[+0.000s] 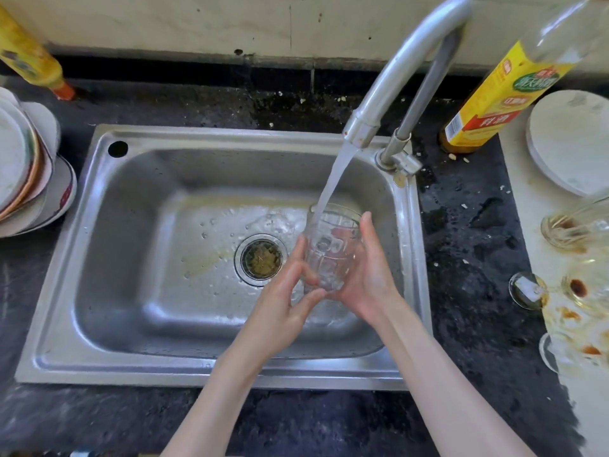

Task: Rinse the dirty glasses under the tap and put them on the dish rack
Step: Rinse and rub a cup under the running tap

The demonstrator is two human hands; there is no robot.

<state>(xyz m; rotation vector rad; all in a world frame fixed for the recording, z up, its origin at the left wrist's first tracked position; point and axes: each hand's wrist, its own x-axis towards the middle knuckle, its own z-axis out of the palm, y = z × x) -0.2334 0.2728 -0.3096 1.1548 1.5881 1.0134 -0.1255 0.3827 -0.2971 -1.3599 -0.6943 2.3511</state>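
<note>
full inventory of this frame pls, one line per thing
glass: 1, clear, held under the stream over the sink
tap: 1, grey metal, back right of sink, running
sink: 1, steel, centre
drain strainer: 1, debris inside, sink floor
dirty glasses: several, clear with brown residue, right counter; count unclear
round board: 1, pale, right
yellow-labelled bottle: 1, behind tap
yellow bottle: 1, top left
plates: stack, white, left
left hand: 1, on the glass
right hand: 1, on the glass
</note>
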